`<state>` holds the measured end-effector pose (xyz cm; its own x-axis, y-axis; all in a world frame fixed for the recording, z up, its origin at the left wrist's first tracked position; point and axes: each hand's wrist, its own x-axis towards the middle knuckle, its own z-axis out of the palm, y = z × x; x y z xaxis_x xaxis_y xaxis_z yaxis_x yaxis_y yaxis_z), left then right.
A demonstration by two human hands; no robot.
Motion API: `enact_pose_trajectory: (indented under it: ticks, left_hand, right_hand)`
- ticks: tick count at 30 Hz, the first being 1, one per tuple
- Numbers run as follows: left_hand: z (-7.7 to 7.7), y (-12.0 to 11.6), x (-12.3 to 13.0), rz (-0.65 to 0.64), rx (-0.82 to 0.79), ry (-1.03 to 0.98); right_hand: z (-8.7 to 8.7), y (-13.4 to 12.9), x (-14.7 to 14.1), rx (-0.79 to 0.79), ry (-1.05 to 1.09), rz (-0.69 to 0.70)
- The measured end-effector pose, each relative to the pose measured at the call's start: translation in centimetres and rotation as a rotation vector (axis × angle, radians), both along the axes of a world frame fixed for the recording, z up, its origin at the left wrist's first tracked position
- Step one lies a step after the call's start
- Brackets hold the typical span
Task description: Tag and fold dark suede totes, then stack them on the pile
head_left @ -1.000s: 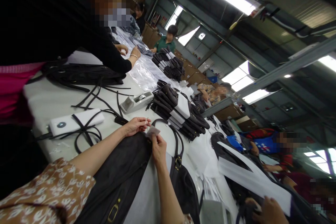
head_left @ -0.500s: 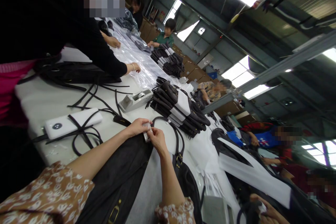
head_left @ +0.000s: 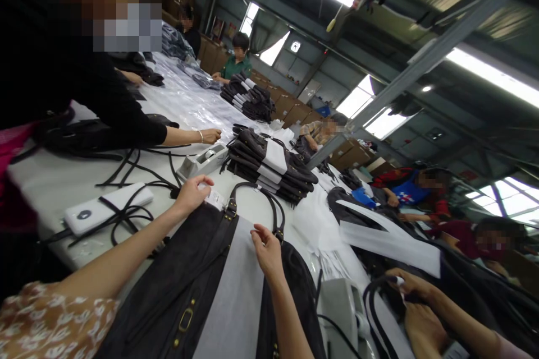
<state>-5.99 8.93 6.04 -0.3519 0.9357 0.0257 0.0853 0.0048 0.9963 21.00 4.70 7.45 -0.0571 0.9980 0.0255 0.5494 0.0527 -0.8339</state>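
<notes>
A black handbag (head_left: 168, 275) lies in front of me on the white table, a broad strip of white paper (head_left: 231, 291) running along its middle. The bag's looped handle (head_left: 278, 207) stretches past its top end, joined by brass-coloured buckles. At the top left corner my left hand (head_left: 194, 195) has its fingers closed on a small white tag (head_left: 215, 199). Over the paper strip, near the handle's right-hand buckle, my right hand (head_left: 268, 252) is held with slightly curled fingers apart and nothing in them.
Stacked black bags (head_left: 272, 165) stand beyond the handle, beside a tape dispenser (head_left: 202, 161). A white power bank (head_left: 108, 207) with dark straps lies left. At right are another dispenser (head_left: 341, 314) and a co-worker's hands (head_left: 416, 303); another person's arm (head_left: 181, 134) reaches in from the left.
My hands were together at the tag; my right hand has come away toward me, over the paper strip. The left co-worker's hand now reaches near the tape dispenser. The view has shifted.
</notes>
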Motion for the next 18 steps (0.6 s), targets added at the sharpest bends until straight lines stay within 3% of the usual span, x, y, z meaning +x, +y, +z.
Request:
enact_pose_trajectory:
  ticks: [4, 9, 12, 15, 18]
  left_hand:
    - [1.2, -4.1, 0.4, -0.044, -0.021, -0.199]
    - [1.3, -8.9, 0.9, -0.103, -0.087, -0.348]
    - [1.6, -10.8, 1.3, -0.161, -0.084, -0.271]
    - [1.7, -11.7, 1.9, -0.304, -0.085, -0.101]
    - [0.9, -11.7, 2.5, -0.451, -0.188, 0.022]
  right_hand:
    - [1.2, -2.6, 0.2, 0.01, 0.033, 0.027]
    - [3.1, -5.7, 0.7, 0.07, 0.08, 0.037]
    - [3.1, -7.8, 1.5, 0.087, 0.071, 0.045]
    - [2.1, -9.8, 1.9, 0.085, 0.048, 0.072]
    - [1.1, -11.0, 1.8, 0.08, 0.019, 0.093]
